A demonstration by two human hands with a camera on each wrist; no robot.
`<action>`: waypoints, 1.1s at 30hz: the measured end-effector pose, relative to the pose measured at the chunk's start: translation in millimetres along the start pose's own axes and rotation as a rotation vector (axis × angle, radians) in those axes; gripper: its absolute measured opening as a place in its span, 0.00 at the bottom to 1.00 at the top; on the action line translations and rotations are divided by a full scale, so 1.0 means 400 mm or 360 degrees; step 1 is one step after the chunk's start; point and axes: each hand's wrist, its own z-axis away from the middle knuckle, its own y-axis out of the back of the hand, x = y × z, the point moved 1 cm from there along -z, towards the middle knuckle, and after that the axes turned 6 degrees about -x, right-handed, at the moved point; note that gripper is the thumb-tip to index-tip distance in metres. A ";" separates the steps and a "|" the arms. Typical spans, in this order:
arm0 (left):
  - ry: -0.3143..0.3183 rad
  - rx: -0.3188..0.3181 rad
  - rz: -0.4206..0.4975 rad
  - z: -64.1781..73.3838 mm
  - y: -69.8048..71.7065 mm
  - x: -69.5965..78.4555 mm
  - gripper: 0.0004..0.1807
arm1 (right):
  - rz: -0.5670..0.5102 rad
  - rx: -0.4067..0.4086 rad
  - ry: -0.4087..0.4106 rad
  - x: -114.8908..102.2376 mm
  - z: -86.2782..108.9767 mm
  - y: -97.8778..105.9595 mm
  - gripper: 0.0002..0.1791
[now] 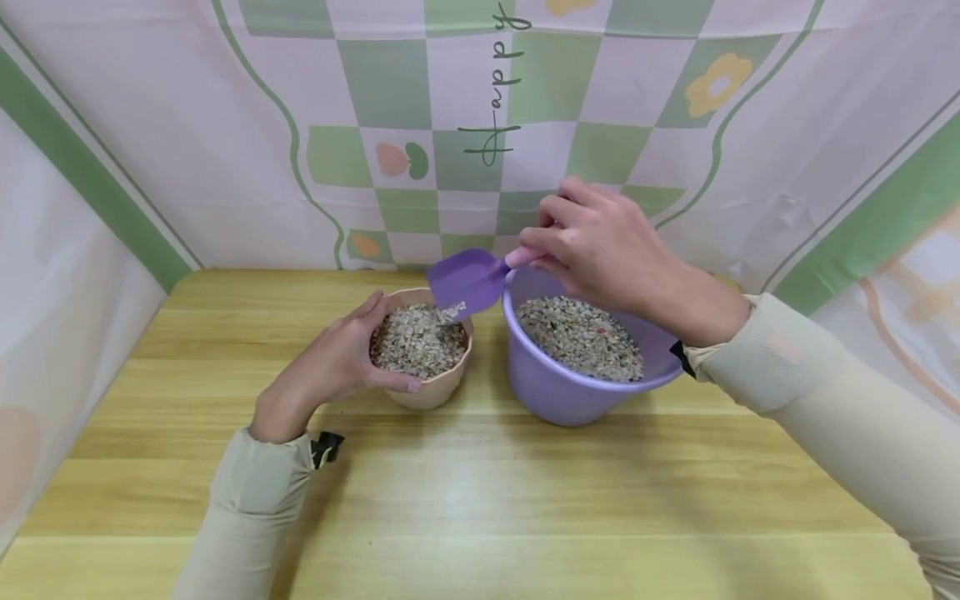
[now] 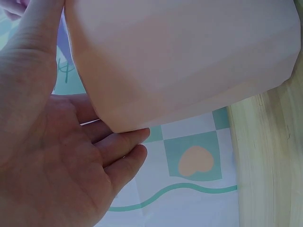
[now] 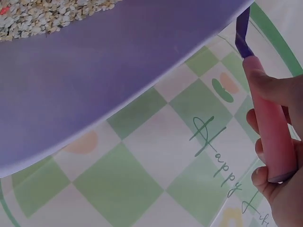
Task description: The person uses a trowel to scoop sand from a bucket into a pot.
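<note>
My right hand (image 1: 600,242) grips the pink handle of a small purple shovel (image 1: 467,279). In the right wrist view, fingers and thumb wrap round that handle (image 3: 270,127). The blade tilts over a beige flower pot (image 1: 431,393), and a few pale grains cling near its lower edge. Gravel (image 1: 412,342) fills the pot close to its rim. My left hand (image 1: 337,358) holds the pot from the left, thumb along the near side and fingers behind; the left wrist view shows its fingers curled against the pot's wall (image 2: 180,61).
Just right of the pot stands a purple bucket (image 1: 555,396) partly filled with the same gravel (image 1: 581,337), under my right forearm. Both containers rest on a wooden table (image 1: 450,500). A checked green and white cloth (image 1: 465,100) hangs behind the table's far edge.
</note>
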 end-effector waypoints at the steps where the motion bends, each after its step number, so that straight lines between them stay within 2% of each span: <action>1: 0.0004 0.0000 0.0000 0.000 0.000 0.000 0.66 | 0.0006 0.0024 0.0012 0.000 0.001 0.000 0.06; 7: 0.0018 -0.0002 -0.0009 -0.003 0.001 0.001 0.67 | 0.0098 0.0125 0.0077 0.006 0.007 0.005 0.08; 12: 0.0023 -0.0009 -0.0022 -0.003 0.002 0.002 0.70 | 0.0130 0.0166 0.0058 0.019 0.018 0.016 0.09; 18: 0.0062 -0.0036 -0.0002 0.000 0.002 0.002 0.70 | 0.0107 0.0121 -0.0011 0.041 0.044 0.035 0.06; 23: 0.0062 -0.0046 0.0012 0.001 0.003 0.000 0.69 | 0.0029 0.0091 -0.0091 0.058 0.070 0.054 0.10; 28: 0.0059 -0.0045 0.0011 0.000 0.004 -0.001 0.68 | 0.0033 0.0080 -0.0126 0.073 0.098 0.065 0.13; 33: 0.0030 -0.0034 -0.0016 -0.004 0.004 0.002 0.68 | -0.0008 0.0047 -0.0225 0.086 0.131 0.074 0.14</action>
